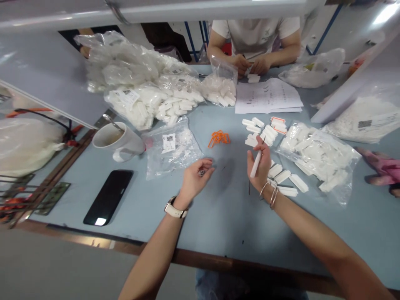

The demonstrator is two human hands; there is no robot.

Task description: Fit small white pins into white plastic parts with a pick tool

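My left hand [196, 178] hovers over the blue table, its fingers loosely curled and the thumb apart. Nothing shows between them. In my right hand [262, 166] is a slim white-handled tool with a thin pointed metal tip [256, 163], tilted upward. Ahead, between my hands, lies a small heap of orange rectangular frames [219, 138]. White oblong plastic pieces [268, 135] are grouped just beyond my right hand, two with orange frames [278, 120] on or around them. More white pieces [283, 176] lie beside my right wrist.
A clear bag of small parts [175, 146], a mug with a spoon [117, 141] and a black phone [108, 197] are left. Full bags [137, 100] stand behind; another [321, 156] sits right. Across the table, a co-worker's hands [253, 65] handle white pieces near printed sheets [268, 96].
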